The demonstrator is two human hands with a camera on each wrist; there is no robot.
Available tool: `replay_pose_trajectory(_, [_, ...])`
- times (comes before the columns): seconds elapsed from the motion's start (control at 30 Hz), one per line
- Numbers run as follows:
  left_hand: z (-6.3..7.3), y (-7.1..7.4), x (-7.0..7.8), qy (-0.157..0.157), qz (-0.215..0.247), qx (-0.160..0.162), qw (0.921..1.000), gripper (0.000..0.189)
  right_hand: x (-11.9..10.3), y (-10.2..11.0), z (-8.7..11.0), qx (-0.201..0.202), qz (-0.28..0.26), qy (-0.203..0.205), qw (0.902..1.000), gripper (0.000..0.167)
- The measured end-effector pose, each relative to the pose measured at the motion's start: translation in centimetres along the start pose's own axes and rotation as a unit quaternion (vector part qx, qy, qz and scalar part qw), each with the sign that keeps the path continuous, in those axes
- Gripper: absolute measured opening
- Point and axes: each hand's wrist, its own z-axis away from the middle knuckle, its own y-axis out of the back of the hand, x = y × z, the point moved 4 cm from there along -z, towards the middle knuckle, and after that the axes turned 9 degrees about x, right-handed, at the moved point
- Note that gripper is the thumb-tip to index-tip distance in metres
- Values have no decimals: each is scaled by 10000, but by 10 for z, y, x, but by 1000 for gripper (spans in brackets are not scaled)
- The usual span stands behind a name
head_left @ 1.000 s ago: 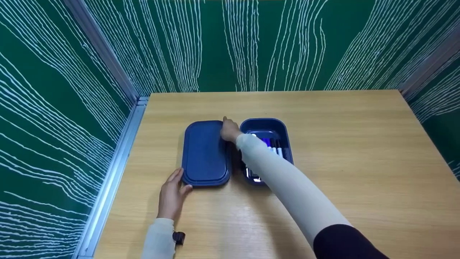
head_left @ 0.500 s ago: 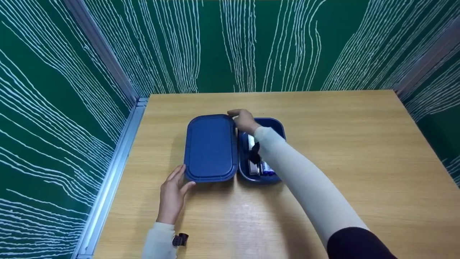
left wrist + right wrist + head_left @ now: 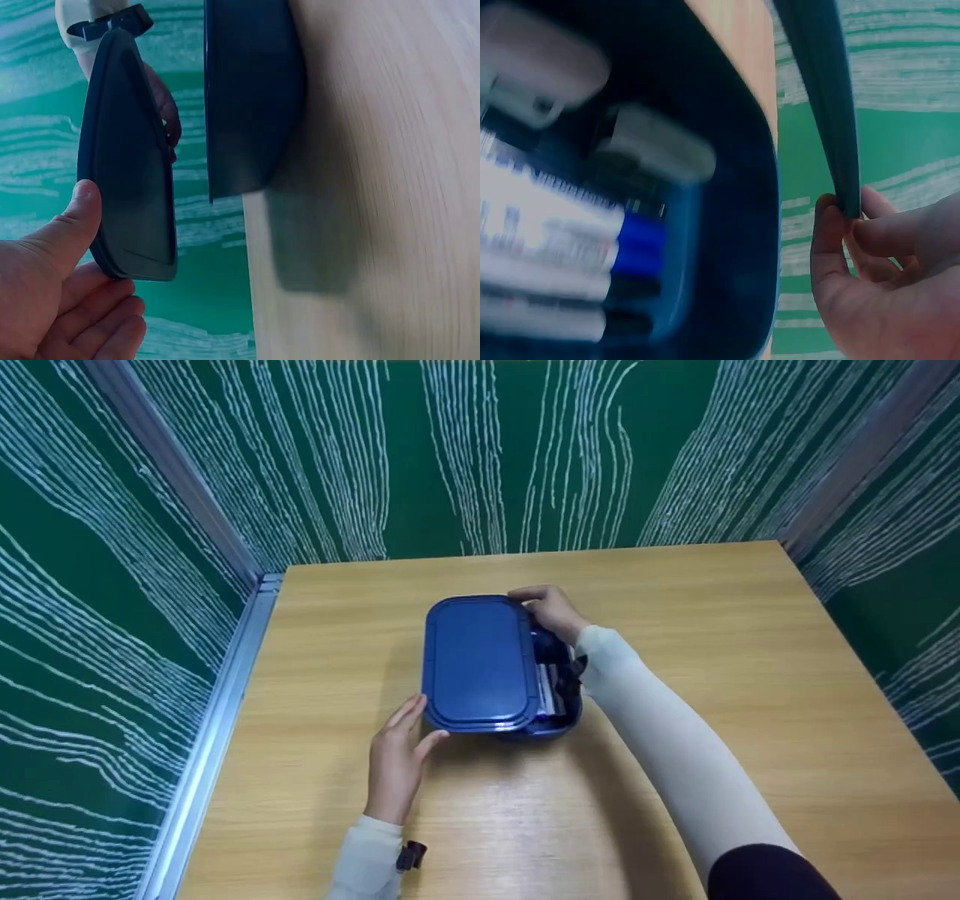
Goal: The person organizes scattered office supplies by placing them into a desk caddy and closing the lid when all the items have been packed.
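Both hands hold a dark blue lid [image 3: 480, 660] raised above the table, and in the head view it overlaps the left part of a blue box [image 3: 553, 732]. My left hand [image 3: 396, 769] pinches the lid's near left corner, thumb on one face and fingers beneath. At the far right corner, my right hand [image 3: 556, 611] pinches the edge between thumb and fingers. In the left wrist view a gap separates the lid [image 3: 131, 172] from the box [image 3: 251, 97]. White markers [image 3: 547, 225] with blue and black caps lie inside the box, beside blurred pale pieces [image 3: 656, 142].
Under the box is a wooden table [image 3: 675, 607]. Green walls [image 3: 412, 450] with white wavy lines enclose it at the back and sides. A metal rail [image 3: 202, 750] runs along the left edge.
The lid has risen from the table left of the box and moved right, partly over the box. Both hands moved right with it. The head view has shifted slightly.
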Motion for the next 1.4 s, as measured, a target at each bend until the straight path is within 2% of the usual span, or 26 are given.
replay_pose_trajectory(0.1, [1, -5, 5, -64, -67, -34, 10000, 64, 10, 10, 1, -43, -130, -172, 9998, 54])
replay_pose_trajectory(0.3, [4, -9, 9, -526, -270, 103, 9982, 61, 20, 22, 3, -245, -280, -130, 9992, 56])
replay_pose_trajectory(0.57, [7, -12, 14, -580, -506, 51, 9970, 55, 25, 32, 8, -312, -338, -162, 9988, 51])
replay_pose_trajectory(0.63, [8, -13, 16, -723, -536, 92, 9959, 53, 26, 34, 8, -289, -399, -147, 9987, 50])
replay_pose_trajectory(0.7, [9, -12, 18, -1041, -634, 210, 9923, 51, 27, 37, 8, -224, -494, -131, 9984, 50])
replay_pose_trajectory(0.77, [10, -12, 20, -1509, -778, 413, 9846, 48, 28, 40, 8, -146, -594, -110, 9981, 47])
replay_pose_trajectory(0.83, [12, -12, 22, -2058, -902, 676, 9721, 44, 29, 42, 8, -97, -665, -80, 9977, 44])
replay_pose_trajectory(0.97, [17, -12, 25, -3093, -1072, 1088, 9386, 40, 26, 41, 6, -102, -786, 44, 9968, 39])
replay_pose_trajectory(1.03, [19, -13, 28, -3483, -1136, 1156, 9233, 45, 25, 41, 5, -74, -787, 82, 9968, 38])
replay_pose_trajectory(1.1, [22, -15, 31, -3760, -1175, 1172, 9116, 51, 24, 41, 4, -34, -831, 131, 9964, 37])
replay_pose_trajectory(1.17, [24, -16, 33, -3896, -1175, 1185, 9057, 54, 24, 40, 3, -1, -859, 187, 9961, 37])
replay_pose_trajectory(1.23, [24, -16, 35, -3930, -1151, 1217, 9041, 51, 23, 40, 2, 20, -952, 242, 9952, 37])
replay_pose_trajectory(1.4, [27, -17, 39, -3980, -782, 1600, 9000, 31, 21, 37, 3, 121, -1418, 351, 9892, 38])
